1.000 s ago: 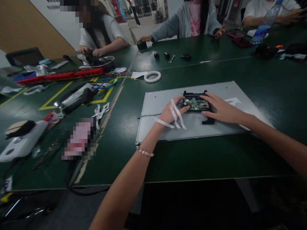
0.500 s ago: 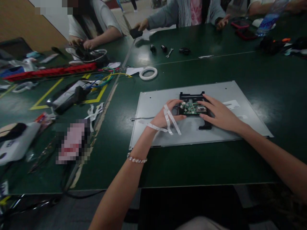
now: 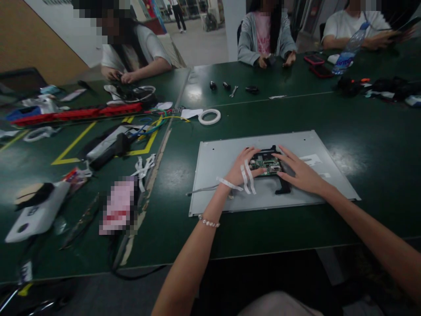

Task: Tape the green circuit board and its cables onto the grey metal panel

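Observation:
A green circuit board (image 3: 269, 164) sits in a black plastic bracket (image 3: 283, 188) on the back of a flat silver-grey panel (image 3: 217, 153). My left hand (image 3: 242, 170) grips the board and bracket from the left, its thumb lying across the board's near left part. Strips of white tape (image 3: 249, 176) hang from that hand and wrist. From the right, my right hand (image 3: 297, 170) holds the same piece, fingers at the far edge and thumb at the near edge. The fingers hide parts of both edges. A grey cable (image 3: 204, 190) runs out past the panel's left edge.
A white tape roll (image 3: 209, 116) lies beyond the panel, with a small wrench (image 3: 233, 91) farther back. Cables, a red strip (image 3: 75, 113) and a pink item (image 3: 119, 204) crowd the left. A water bottle (image 3: 350, 50) stands far right. Several people are around the table.
The view has tilted up and shifted left. My left thumb and fingers have moved farther over the board. Across the table, a person's outstretched arm has drawn back with a dark object.

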The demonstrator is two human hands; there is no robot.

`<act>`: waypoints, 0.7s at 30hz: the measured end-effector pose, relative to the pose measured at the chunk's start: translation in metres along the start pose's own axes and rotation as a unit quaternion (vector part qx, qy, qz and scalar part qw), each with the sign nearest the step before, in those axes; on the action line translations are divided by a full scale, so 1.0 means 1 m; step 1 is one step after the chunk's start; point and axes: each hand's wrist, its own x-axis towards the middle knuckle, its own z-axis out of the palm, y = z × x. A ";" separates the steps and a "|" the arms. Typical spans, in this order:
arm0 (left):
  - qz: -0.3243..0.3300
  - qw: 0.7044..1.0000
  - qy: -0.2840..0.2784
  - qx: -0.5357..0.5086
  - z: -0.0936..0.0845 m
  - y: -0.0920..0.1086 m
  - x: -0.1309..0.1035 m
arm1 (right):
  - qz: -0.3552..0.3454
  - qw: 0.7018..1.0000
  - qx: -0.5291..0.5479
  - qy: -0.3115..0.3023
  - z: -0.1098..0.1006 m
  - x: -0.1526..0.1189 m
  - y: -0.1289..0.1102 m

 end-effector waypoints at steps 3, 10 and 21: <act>0.010 0.999 -0.013 0.036 0.002 0.003 -0.004 | 0.009 1.000 0.025 0.008 -0.003 -0.005 -0.004; 0.050 0.997 0.004 0.058 0.010 0.003 -0.005 | 0.000 1.000 0.004 -0.003 -0.004 -0.014 -0.011; 0.008 1.000 0.022 0.004 0.006 0.005 0.001 | -0.011 0.999 0.040 0.026 -0.002 -0.001 0.003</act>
